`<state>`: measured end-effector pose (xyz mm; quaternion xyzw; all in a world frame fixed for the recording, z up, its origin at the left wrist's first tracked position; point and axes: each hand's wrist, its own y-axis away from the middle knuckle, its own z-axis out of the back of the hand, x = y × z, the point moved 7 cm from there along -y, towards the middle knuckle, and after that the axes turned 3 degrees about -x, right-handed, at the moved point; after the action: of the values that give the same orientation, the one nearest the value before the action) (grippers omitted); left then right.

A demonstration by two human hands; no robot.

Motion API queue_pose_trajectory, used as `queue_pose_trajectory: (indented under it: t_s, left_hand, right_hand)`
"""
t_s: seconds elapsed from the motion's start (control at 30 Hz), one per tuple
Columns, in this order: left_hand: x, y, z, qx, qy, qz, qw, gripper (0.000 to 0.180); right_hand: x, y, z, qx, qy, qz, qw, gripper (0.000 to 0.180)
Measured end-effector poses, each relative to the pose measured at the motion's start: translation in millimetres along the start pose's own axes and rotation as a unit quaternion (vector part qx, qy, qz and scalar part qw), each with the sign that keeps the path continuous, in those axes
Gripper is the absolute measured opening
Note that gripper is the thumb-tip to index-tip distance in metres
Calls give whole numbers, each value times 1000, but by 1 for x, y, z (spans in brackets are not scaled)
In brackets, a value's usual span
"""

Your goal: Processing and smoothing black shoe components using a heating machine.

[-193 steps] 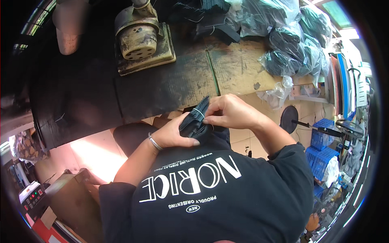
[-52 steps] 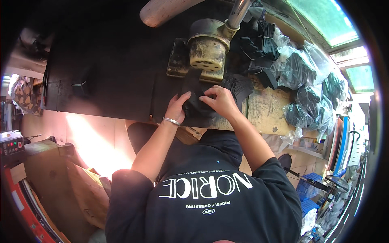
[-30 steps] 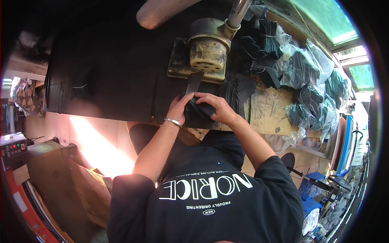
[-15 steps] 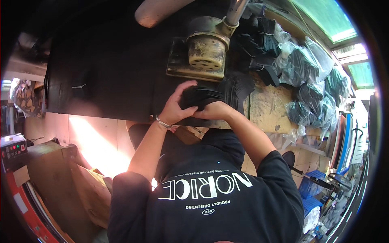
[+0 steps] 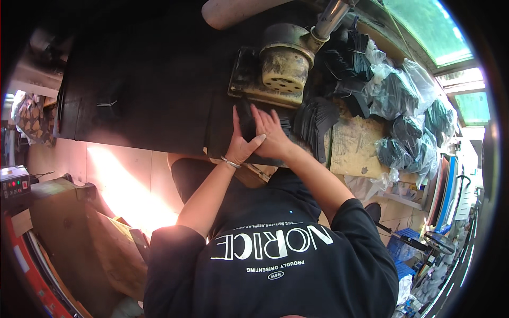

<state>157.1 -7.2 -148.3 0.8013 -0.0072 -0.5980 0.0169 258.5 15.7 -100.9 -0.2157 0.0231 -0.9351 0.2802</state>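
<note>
At the near edge of the dark worktable, a stack of thin black pieces stands between my two hands. My left hand grips its left side, with the fingers reaching up along it. Against the other side presses my right hand, its fingers slightly spread and the thumb side near the left thumb. The lower part of the stack is hidden by the hands. Just right of my right hand lies a fanned row of black curved pieces.
Beyond my hands a worn metal head with a perforated underside hangs from a pipe over a square plate. Tied black bundles and clear plastic bags crowd the right. A brown carton stands at lower left.
The stack has been turned more upright between my hands. My right hand has moved up, its fingers now showing at the stack's side; my left hand has shifted slightly right.
</note>
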Motion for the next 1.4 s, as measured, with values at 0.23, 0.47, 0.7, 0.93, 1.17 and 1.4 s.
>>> queue_pose_trajectory:
  t_s: [0.23,0.47,0.7,0.93,1.17,1.4]
  left_hand:
    - [6,11,29,59,-79,-11,995,93]
    - [-2,17,17,85,-46,56,994,92]
    - [10,21,8,52,59,50,996,97]
    - [8,12,33,109,-110,42,987,71]
    - [-10,15,19,89,-40,53,994,69]
    - [-8,13,21,80,94,137,983,60]
  right_hand:
    - [-1,13,-9,82,-69,-29,994,108]
    - [-3,20,9,84,-35,-28,995,98]
    - [15,29,-8,23,-3,-2,1000,89]
    - [6,25,12,48,6,12,999,88]
    - [-3,24,18,117,-14,-13,993,73]
    - [9,22,24,-7,-221,-167,961,70]
